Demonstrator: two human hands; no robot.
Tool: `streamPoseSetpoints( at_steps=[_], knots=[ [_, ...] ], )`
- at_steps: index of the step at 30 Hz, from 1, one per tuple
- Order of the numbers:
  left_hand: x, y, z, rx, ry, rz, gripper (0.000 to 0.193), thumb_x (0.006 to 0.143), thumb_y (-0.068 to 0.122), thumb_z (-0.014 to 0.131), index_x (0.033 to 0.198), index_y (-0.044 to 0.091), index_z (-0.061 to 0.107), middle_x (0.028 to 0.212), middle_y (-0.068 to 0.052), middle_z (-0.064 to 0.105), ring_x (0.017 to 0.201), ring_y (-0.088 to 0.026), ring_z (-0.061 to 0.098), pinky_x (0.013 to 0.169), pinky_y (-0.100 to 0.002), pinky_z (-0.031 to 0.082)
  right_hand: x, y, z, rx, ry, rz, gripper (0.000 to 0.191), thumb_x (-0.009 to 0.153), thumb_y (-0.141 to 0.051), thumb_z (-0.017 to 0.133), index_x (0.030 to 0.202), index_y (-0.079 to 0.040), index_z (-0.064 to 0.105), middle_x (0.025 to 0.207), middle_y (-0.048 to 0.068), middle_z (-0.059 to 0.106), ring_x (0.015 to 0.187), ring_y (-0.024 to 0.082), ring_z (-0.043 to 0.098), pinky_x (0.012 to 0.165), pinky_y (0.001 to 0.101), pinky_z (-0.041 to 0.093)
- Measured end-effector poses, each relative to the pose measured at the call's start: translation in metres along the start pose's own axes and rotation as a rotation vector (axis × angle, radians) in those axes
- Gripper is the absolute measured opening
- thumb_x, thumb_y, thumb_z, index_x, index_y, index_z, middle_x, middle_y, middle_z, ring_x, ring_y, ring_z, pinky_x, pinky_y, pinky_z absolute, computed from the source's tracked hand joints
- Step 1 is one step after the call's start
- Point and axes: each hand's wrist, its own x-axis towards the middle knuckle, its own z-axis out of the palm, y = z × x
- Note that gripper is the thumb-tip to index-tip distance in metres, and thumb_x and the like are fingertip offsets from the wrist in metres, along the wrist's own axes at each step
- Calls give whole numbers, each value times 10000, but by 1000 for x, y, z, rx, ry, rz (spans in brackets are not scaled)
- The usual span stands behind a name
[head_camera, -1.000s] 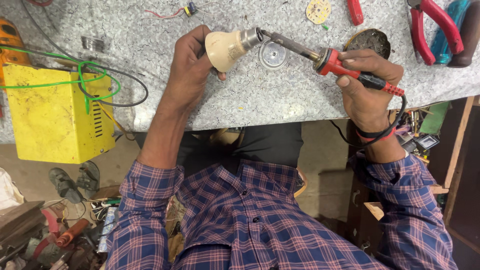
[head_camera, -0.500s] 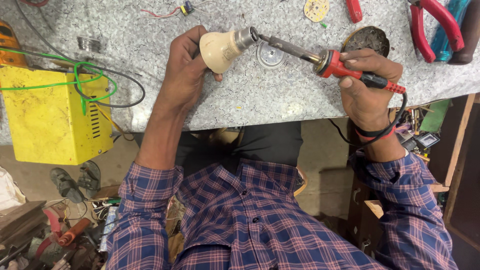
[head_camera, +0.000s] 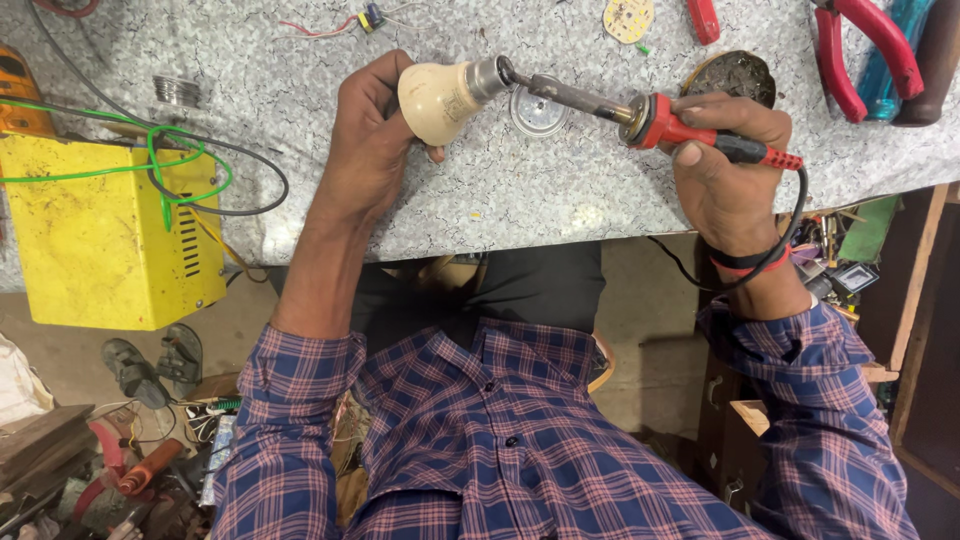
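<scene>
One speckled grey worktop (head_camera: 520, 210) fills the upper part of the frame; one yellow metal box (head_camera: 100, 240) sits at the left edge of it, with one green wire (head_camera: 170, 160) and one black cable (head_camera: 255, 195) looping over its top. One pair of red-handled pliers (head_camera: 865, 50) lies at the upper right; one round dark tin (head_camera: 735, 72) sits just left of them, and one small round metal disc (head_camera: 530, 112) lies at upper centre.

Two hands are at work; the left hand (head_camera: 365, 150), upper centre-left, is wrapped around one cream-white bulb housing (head_camera: 435, 100), held above the worktop with its grey metal screw cap (head_camera: 490, 75) pointing right. The right hand (head_camera: 725, 165), upper right, is clenched around the red-and-black handle of one soldering iron (head_camera: 640, 115); the iron's dark tip touches the end of the screw cap. The housing looks smooth, rounded and slightly grubby, narrowing toward the cap.
</scene>
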Motion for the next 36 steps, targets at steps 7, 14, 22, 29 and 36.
streamPoseSetpoints(
  at_steps=[7, 14, 22, 29, 36],
  knots=[
    [3, 0, 2, 94, 50, -21, 56, 1005, -3, 703, 1058, -6, 684, 930, -58, 723, 764, -88, 673, 666, -255, 590, -4, 1, -1, -92, -21, -56, 266, 944, -51, 857, 1174, -33, 724, 1183, 147, 710, 1097, 197, 698, 1055, 324, 561],
    [6, -2, 0, 120, 64, -6, 62, 1016, -25, 689, 1075, -27, 709, 922, -63, 733, 760, -94, 685, 669, -252, 591, -9, -2, 0, -322, -45, -110, 259, 953, -71, 864, 1159, -41, 710, 1161, 144, 698, 1078, 175, 692, 1081, 333, 578],
    [7, -1, 2, 165, 89, 4, 80, 1009, -28, 702, 1087, -27, 721, 919, -62, 738, 745, -88, 683, 659, -243, 583, -9, 1, 2, -191, -9, -77, 281, 957, -87, 866, 1180, -41, 702, 1169, 133, 699, 1070, 171, 683, 1000, 284, 556],
    [8, 0, 6, 208, 110, 19, 71, 989, -65, 703, 1042, -21, 720, 903, -64, 736, 751, -81, 679, 641, -240, 580, -10, 1, 3, -181, -1, -57, 259, 960, -61, 861, 1157, -20, 698, 1186, 153, 698, 1085, 195, 690, 1007, 306, 561],
    [7, -3, 8, 245, 85, 63, 64, 1011, -58, 681, 993, 4, 682, 890, -59, 716, 780, -90, 669, 689, -259, 586, -4, 3, 1, -105, -15, -59, 261, 979, -71, 826, 1216, -37, 722, 1166, 140, 712, 1068, 192, 698, 994, 312, 550]
  ],
)
